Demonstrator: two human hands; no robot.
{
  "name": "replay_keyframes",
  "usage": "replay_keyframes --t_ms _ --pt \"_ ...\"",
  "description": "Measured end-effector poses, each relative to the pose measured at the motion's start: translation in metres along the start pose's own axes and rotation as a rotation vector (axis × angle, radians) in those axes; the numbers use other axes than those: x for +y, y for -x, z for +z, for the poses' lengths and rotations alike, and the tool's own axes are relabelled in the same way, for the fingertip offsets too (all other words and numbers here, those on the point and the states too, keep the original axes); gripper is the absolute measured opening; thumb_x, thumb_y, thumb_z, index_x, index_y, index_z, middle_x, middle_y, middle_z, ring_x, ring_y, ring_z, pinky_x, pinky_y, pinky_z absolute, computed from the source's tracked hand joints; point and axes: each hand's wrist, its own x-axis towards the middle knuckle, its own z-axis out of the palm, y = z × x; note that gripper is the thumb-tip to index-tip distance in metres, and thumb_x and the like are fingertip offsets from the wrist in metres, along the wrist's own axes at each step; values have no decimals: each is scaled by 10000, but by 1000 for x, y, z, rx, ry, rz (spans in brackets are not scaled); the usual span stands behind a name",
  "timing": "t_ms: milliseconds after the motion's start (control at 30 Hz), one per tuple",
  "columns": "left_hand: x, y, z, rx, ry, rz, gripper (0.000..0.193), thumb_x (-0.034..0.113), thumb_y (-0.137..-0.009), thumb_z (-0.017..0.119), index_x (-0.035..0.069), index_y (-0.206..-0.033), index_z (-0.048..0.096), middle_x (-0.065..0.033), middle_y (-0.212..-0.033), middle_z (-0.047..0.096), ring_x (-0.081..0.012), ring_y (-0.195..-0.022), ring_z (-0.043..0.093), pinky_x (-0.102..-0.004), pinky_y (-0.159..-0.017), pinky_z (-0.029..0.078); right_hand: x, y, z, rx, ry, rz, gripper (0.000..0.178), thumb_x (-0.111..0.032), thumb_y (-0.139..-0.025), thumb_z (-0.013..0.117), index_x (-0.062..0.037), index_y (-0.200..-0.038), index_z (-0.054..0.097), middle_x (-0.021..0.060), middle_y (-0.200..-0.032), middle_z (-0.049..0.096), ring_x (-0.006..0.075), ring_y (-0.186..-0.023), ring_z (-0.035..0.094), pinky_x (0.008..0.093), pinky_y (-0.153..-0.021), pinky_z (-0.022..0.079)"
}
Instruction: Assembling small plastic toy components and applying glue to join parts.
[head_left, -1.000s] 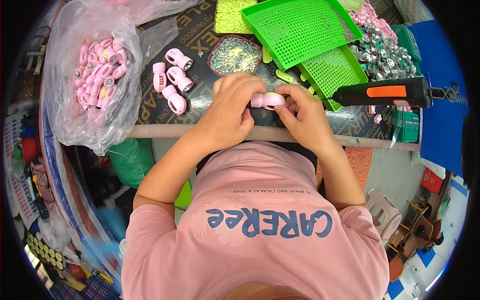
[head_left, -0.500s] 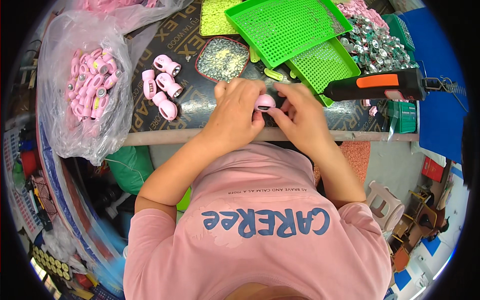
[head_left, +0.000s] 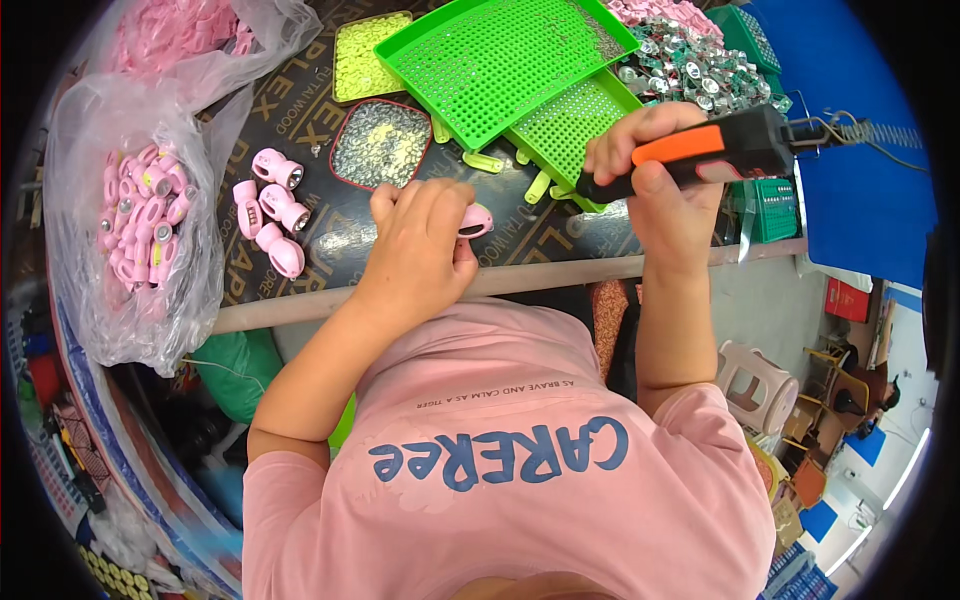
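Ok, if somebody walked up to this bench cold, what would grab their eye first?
Probably the black and orange electric screwdriver gripped in the right hand over the right of the dark worktable, and the small pink plastic part pinched in the left hand near the table's front edge. Next, the bright green perforated plastic trays at the back, and the clear plastic bag of pink parts on the left.

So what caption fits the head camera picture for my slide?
Left hand holds a pink plastic part while the right hand grips an orange-and-black power screwdriver.
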Motion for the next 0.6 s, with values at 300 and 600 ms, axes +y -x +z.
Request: replay_keyframes --t_ms 300,600 --pt "-1 4 10 57 10 20 536 -11 -660 674 51 -1171 522 -162 -1146 566 -358 -1057 547 -494 -954 338 -4 -59 -39 353 696 -160 186 73 -835 743 -9 -921 599 105 -747 650 208 -613 635 340 -609 525" --pt "-1 1 12 14 37 -8 548 -11 -660 656 48 -1186 513 -161 -1151 551 -360 -1074 530 -495 -974 332 20 -72 -61 440 567 -230 147 19 -839 768 10 -862 623 110 -679 661 195 -577 643 324 -598 529"
